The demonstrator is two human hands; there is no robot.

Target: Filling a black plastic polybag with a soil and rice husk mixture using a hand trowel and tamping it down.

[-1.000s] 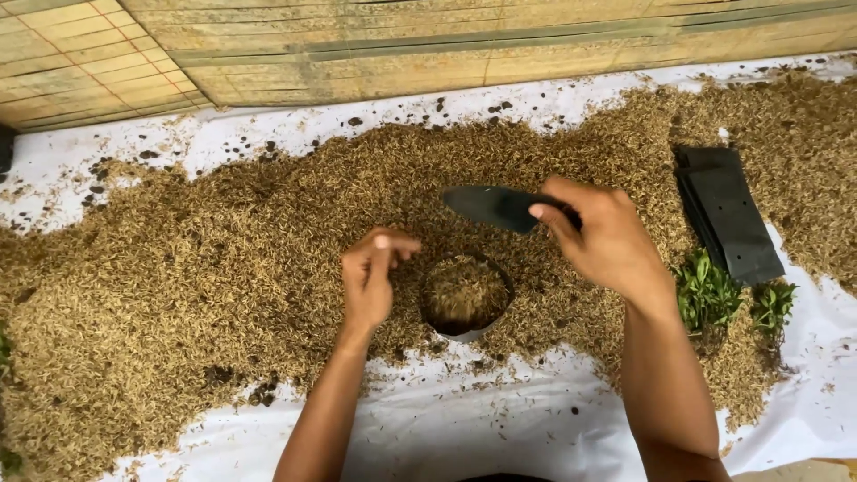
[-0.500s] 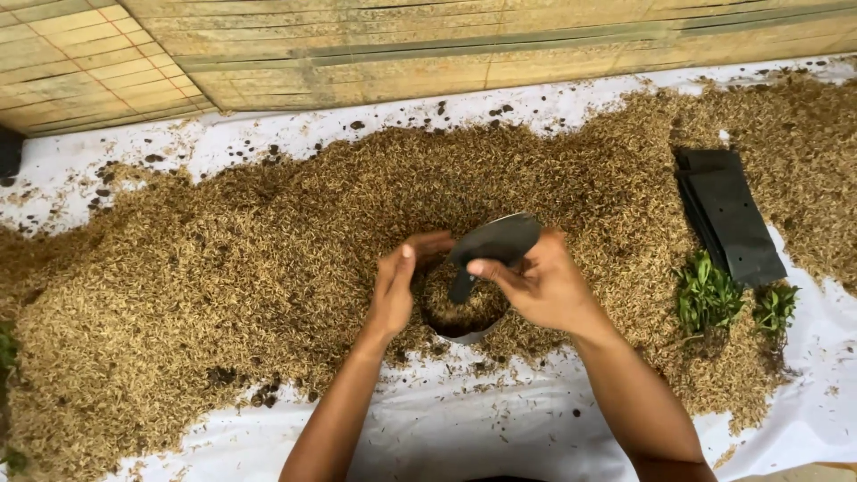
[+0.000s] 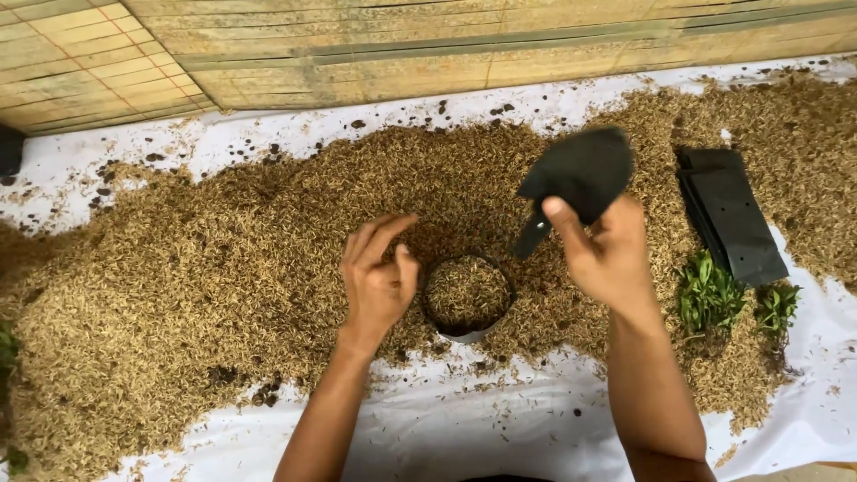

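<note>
Place: a plant-nursery potting spot, set on the ground
Work surface: a white plastic sheet [image 3: 500,428] spread flat — it is heaped with brown rice-husk potting mix [image 3: 178,277]
Supplies: a stack of flat black nursery bags [image 3: 732,219] lies beside small green seedlings [image 3: 710,295]
Backdrop: a woven bamboo mat wall [image 3: 402,45] — rustic, not a finished indoor room
</note>
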